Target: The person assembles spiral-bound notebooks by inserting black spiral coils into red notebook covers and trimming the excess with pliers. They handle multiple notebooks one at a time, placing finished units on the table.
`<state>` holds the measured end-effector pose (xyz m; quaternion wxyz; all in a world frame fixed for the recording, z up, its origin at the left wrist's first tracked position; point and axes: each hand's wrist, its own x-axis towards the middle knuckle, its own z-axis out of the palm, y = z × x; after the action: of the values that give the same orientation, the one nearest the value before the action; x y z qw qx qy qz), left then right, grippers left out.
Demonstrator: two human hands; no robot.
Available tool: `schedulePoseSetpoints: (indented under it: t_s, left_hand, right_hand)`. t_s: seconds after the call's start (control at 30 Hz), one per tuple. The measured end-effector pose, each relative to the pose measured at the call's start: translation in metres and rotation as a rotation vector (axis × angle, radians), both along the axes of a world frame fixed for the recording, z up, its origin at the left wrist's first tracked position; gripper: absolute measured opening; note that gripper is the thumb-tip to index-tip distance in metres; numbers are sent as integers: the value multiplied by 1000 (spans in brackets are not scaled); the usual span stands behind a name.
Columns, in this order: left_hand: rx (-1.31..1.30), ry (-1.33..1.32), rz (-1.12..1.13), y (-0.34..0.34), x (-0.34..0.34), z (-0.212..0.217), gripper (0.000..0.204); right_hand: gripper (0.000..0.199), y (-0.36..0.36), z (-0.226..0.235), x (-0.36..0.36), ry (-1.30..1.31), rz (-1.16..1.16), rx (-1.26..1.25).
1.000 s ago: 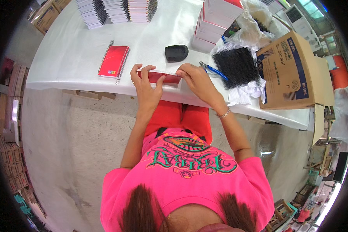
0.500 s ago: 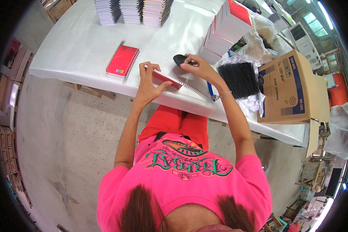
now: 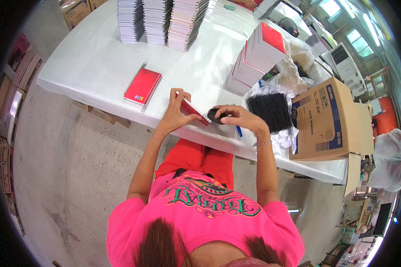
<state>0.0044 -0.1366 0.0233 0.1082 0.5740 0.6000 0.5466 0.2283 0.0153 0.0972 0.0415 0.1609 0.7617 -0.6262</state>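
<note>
Left hand [image 3: 177, 111]: clamped on the booklet, fingers at its far end, thumb at the near end.
Right hand [image 3: 245, 118]: apart from the left, fingers closed around the block; whether it is lifted is unclear.
Booklet [image 3: 193, 110]: red, tilted, white page edges showing; near the table's front edge, between the hands.
Block [image 3: 214, 116]: black, rounded, just beside the booklet's near right end.
Coil [image 3: 222, 133]: thin, trailing from that end toward the right; how far it is threaded cannot be told.
Handling, booklet: probably light, firm when pinched, liable to fan if loosened; best gripped across both ends, clear of the wire edge.
Handling, coil: likely springy and easily bent; best left unpulled.
Notebook [image 3: 143, 86]: red, flat, left of the left hand, wire along both long sides.
Blue handle [image 3: 239, 131]: below the right hand, partly hidden.
Black coils [image 3: 268, 111]: heaped right of the right hand.
Carton [image 3: 321, 120]: brown, beyond the heap.
Red-topped stacks [image 3: 263, 49]: beyond the right hand.
Table [image 3: 84, 62]: white-covered, beneath all.
</note>
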Motion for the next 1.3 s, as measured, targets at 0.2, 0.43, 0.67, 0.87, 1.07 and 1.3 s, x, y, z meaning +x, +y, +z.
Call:
schedulePoseSetpoints:
  t_s: [0.2, 0.43, 0.67, 0.87, 1.07, 1.3]
  left_hand:
    - [-6, 13, -32, 4, 1, 1, 71]
    - [4, 13, -66, 6, 4, 3, 70]
    - [-14, -40, -115, 7, 6, 7, 67]
    - [-24, -74, -142, 7, 7, 3, 66]
    - [17, -92, -190, 11, 13, 1, 67]
    - [-1, -192, -147, 13, 14, -8, 89]
  right_hand:
    - [35, 6, -25, 23, 300, -78, -332]
    - [31, -10, -9, 27, 527, -97, -417]
    - [30, -10, -20, 25, 175, -408, -11]
    - [24, -24, 2, 23, 81, -359, 36]
    - [36, -34, 4, 20, -139, -380, 190]
    - [44, -26, -21, 23, 275, -395, -329]
